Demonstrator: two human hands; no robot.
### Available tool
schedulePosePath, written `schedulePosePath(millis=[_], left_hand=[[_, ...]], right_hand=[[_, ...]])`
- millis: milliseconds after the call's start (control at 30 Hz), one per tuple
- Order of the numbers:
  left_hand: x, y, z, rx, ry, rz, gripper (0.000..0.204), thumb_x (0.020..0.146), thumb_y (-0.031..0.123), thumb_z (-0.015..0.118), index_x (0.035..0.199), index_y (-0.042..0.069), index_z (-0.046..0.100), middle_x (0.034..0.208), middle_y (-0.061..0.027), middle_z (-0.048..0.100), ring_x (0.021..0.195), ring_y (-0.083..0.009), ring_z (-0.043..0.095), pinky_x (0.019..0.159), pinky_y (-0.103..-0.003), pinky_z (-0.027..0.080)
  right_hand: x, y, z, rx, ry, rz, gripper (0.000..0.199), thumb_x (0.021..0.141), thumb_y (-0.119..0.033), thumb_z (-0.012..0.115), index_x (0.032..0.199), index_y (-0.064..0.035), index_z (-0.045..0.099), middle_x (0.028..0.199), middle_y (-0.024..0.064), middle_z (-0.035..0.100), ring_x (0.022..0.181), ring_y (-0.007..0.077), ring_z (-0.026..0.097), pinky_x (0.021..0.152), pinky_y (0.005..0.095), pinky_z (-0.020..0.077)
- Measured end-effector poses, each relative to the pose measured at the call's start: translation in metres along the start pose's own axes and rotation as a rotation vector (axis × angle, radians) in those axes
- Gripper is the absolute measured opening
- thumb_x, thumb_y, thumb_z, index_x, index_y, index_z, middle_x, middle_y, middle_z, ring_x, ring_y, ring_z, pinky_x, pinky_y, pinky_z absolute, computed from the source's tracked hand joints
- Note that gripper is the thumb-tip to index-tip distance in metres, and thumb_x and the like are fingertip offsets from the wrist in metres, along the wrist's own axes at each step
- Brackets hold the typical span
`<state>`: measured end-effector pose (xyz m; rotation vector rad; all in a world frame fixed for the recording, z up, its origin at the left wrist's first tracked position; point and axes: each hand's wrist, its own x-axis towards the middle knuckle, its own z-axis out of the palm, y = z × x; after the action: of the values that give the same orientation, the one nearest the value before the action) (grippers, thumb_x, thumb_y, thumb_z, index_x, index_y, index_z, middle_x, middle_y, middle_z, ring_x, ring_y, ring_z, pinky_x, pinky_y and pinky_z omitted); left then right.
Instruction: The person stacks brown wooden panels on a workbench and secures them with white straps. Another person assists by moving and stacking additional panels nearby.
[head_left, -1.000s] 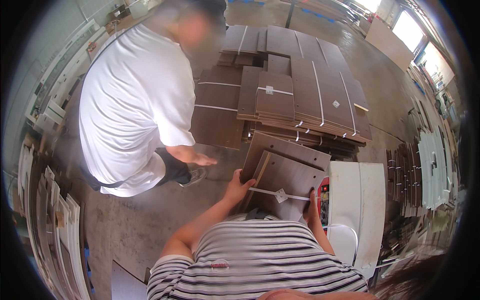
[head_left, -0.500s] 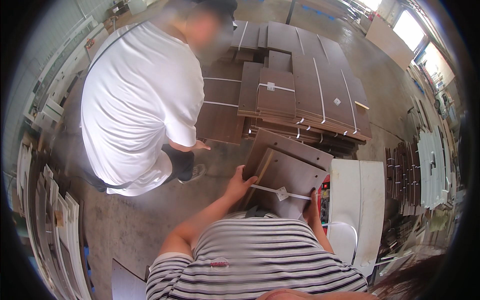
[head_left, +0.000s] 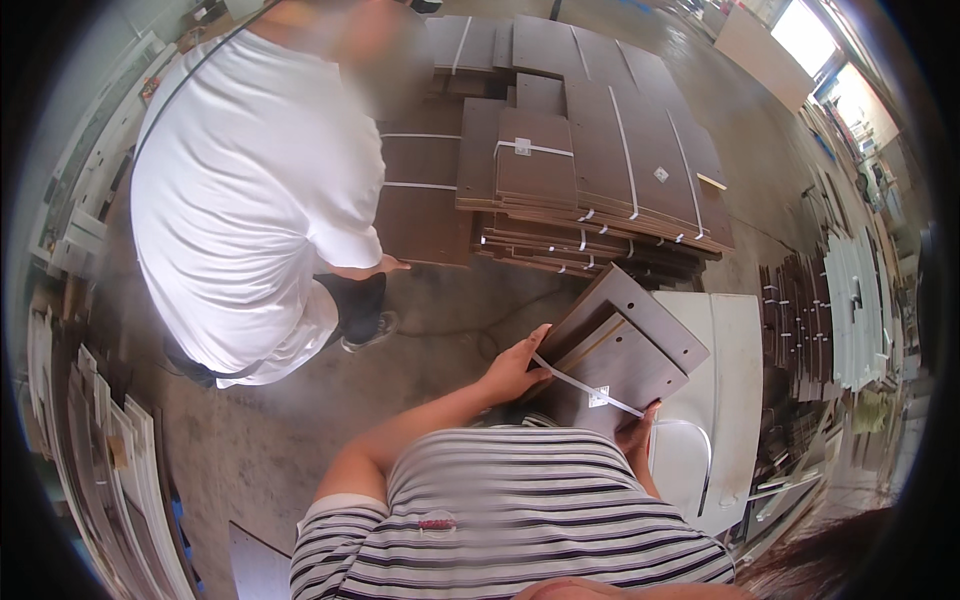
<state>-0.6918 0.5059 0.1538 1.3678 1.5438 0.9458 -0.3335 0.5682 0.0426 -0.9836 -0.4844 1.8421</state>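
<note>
I hold a strapped bundle of dark brown boards (head_left: 620, 350) tilted in front of my striped shirt. A white strap with a small tag runs across it. My left hand (head_left: 515, 368) grips the bundle's left edge. My right hand (head_left: 637, 437) holds its lower right edge, mostly hidden behind the boards. A person in a white shirt (head_left: 250, 190) bends over to my left, one hand (head_left: 385, 265) reaching to a flat brown board on the floor.
A big pile of strapped brown boards (head_left: 600, 180) lies on the concrete floor ahead. White panels (head_left: 720, 400) lie to my right. Racks of panels (head_left: 850, 300) line the right side, and more boards (head_left: 100, 460) stand at the left.
The person in white has leaned further forward and reached down to the floor board. My bundle and both hands have stayed nearly in place.
</note>
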Motion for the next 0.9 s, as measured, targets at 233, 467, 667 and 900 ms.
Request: schedulePosePath(millis=[233,467,667,900], left_hand=[[0.013,-0.005,0.008,-0.063,-0.034,-0.099,0.072,0.078,0.024,0.073,0.136,0.009,0.033,0.125,-0.0201,0.053,0.113,-0.0354,0.054,0.092,-0.038,0.043],[0.011,-0.008,0.002,-0.074,0.009,-0.134,0.062,0.077,0.028,0.073,0.126,0.006,0.044,0.109,-0.0201,0.060,0.104,-0.0352,0.058,0.087,-0.039,0.045],[-0.005,-0.019,-0.009,-0.058,0.120,-0.168,0.062,0.077,0.030,0.073,0.126,0.005,0.044,0.108,-0.0195,0.061,0.105,-0.0343,0.058,0.089,-0.038,0.044],[-0.029,-0.020,-0.027,-0.139,0.197,-0.230,0.065,0.078,0.031,0.073,0.129,0.005,0.042,0.114,-0.0181,0.059,0.108,-0.0301,0.057,0.092,-0.036,0.043]], right_hand=[[-0.018,-0.001,0.004,-0.020,0.149,0.001,0.089,0.079,-0.070,0.053,0.144,-0.0133,0.029,0.146,0.0052,0.035,0.133,0.0262,0.034,0.110,0.0428,0.0271],[-0.004,0.005,0.004,0.060,0.067,0.025,0.088,0.081,-0.069,0.051,0.143,-0.0105,0.030,0.146,0.0053,0.036,0.133,0.0256,0.034,0.110,0.0428,0.0282],[0.015,0.008,0.028,-0.022,0.020,0.016,0.083,0.084,-0.064,0.051,0.143,-0.0103,0.031,0.145,0.0052,0.036,0.134,0.0238,0.033,0.111,0.0400,0.0250],[0.046,0.022,0.026,-0.024,-0.095,0.102,0.075,0.089,-0.060,0.048,0.143,-0.0096,0.033,0.145,0.0036,0.037,0.134,0.0214,0.032,0.113,0.0368,0.0201]])
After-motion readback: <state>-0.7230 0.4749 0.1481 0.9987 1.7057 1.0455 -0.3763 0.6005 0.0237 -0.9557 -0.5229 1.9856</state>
